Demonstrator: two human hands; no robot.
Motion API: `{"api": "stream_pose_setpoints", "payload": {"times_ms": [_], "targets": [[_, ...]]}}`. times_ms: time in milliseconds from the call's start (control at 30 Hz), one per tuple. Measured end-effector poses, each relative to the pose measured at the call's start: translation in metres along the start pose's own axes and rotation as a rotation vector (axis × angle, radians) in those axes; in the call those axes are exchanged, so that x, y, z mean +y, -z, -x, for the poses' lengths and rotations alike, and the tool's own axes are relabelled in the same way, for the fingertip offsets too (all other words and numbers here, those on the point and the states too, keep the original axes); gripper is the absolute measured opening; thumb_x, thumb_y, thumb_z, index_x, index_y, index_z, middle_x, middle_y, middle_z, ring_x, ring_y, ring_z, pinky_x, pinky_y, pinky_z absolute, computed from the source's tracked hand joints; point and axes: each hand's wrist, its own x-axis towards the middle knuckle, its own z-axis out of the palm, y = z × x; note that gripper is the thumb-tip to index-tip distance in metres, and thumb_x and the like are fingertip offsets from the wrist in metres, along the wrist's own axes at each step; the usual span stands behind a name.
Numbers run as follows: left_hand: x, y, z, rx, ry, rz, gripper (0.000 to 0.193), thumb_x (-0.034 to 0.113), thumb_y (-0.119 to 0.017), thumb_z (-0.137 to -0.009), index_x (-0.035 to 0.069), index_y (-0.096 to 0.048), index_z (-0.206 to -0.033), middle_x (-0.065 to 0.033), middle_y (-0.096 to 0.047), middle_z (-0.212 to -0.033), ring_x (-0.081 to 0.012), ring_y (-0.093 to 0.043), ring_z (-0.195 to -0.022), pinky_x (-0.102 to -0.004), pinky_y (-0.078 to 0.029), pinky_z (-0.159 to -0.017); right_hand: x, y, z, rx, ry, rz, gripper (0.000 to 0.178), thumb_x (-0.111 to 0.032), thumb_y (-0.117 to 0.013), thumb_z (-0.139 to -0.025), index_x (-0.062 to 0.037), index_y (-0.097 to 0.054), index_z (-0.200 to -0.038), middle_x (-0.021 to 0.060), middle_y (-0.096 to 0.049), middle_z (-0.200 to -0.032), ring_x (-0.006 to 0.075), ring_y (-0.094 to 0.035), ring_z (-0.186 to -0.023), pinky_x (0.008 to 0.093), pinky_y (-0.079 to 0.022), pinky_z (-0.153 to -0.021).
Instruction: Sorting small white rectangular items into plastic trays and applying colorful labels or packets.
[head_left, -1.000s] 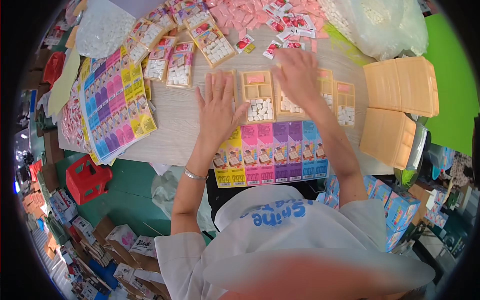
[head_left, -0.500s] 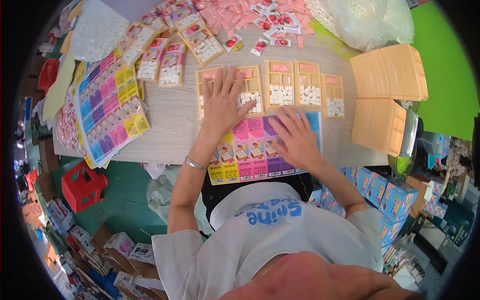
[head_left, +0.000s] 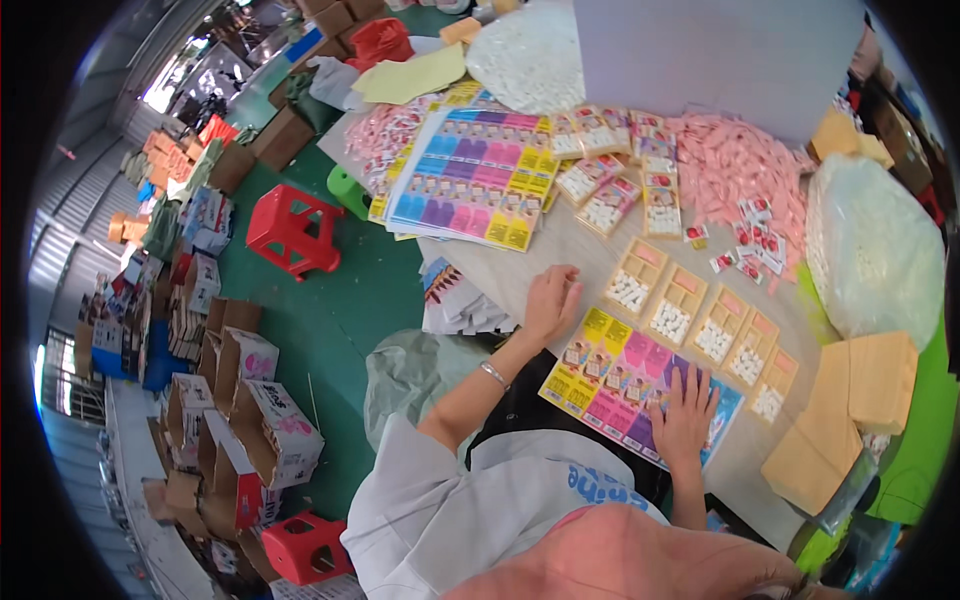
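My right hand (head_left: 685,415) lies flat with fingers spread on a printed card sheet (head_left: 590,385) with yellow, pink, purple and blue panels at the table's near edge. My left hand (head_left: 553,305) is left of the sheet over the table edge, fingers curled together; nothing shows in it. Beyond the sheet stands a slanting row of several pale yellow compartment trays (head_left: 676,300), holding white marshmallow-like pieces and mostly a pink packet. Neither hand touches these trays.
A stack of printed sheets (head_left: 470,180) lies at the far left, beside filled packs (head_left: 610,205). Pink packets (head_left: 735,175) are heaped at the back. Stacked yellow trays (head_left: 815,455) and a clear bag (head_left: 870,245) stand right. Red stools (head_left: 295,230) and cartons (head_left: 270,420) are on the floor.
My view has swung left. My left hand has come off the trays to the table's left edge and its fingers have curled. My right hand has settled flat on the sheet.
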Motion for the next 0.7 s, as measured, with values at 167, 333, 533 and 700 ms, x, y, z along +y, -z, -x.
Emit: {"api": "stream_pose_setpoints", "payload": {"times_ms": [167, 333, 533, 700], "targets": [[0.004, -0.004, -0.006, 0.003, -0.039, 0.021, 0.017, 0.014, -0.061, -0.094, 0.004, -0.061, -0.108, -0.0104, -0.064, -0.092, -0.0275, -0.061, -0.083, -0.0394, -0.046, -0.079, 0.003, -0.001, -0.001, 0.049, -0.01, -0.013, 0.068, -0.036, -0.068, -0.089, -0.0034, -0.049, -0.146, 0.0199, -0.037, -0.159, 0.0419, -0.024, -0.151, 0.0611, -0.013, -0.122], [0.007, -0.004, -0.002, -0.064, 0.078, 0.04, 0.019, 0.005, -0.064, -0.085, 0.005, -0.061, -0.103, -0.0106, -0.062, -0.087, -0.0289, -0.061, -0.083, -0.0399, -0.046, -0.074, 0.004, -0.004, -0.001, 0.056, -0.035, -0.017, 0.067, -0.038, -0.066, -0.09, -0.0036, -0.05, -0.145, 0.0194, -0.038, -0.158, 0.0409, -0.025, -0.151, 0.06, -0.012, -0.122], [-0.002, -0.006, 0.001, 0.02, -0.025, -0.09, 0.028, -0.004, -0.058, -0.068, 0.007, -0.057, -0.094, -0.0108, -0.059, -0.086, -0.0324, -0.059, -0.085, -0.0429, -0.044, -0.075, 0.003, -0.003, -0.002, 0.054, -0.044, -0.019, 0.067, -0.039, -0.065, -0.09, -0.0038, -0.05, -0.145, 0.019, -0.039, -0.158, 0.0406, -0.026, -0.15, 0.0599, -0.013, -0.122], [-0.004, -0.007, -0.001, 0.013, -0.068, -0.071, 0.028, -0.005, -0.057, -0.066, 0.007, -0.055, -0.091, -0.0108, -0.059, -0.087, -0.033, -0.059, -0.088, -0.0436, -0.043, -0.077, 0.005, -0.004, -0.001, 0.068, -0.041, -0.017, 0.066, -0.039, -0.065, -0.091, -0.0038, -0.051, -0.145, 0.0188, -0.038, -0.158, 0.0405, -0.026, -0.15, 0.0603, -0.013, -0.122]]}}
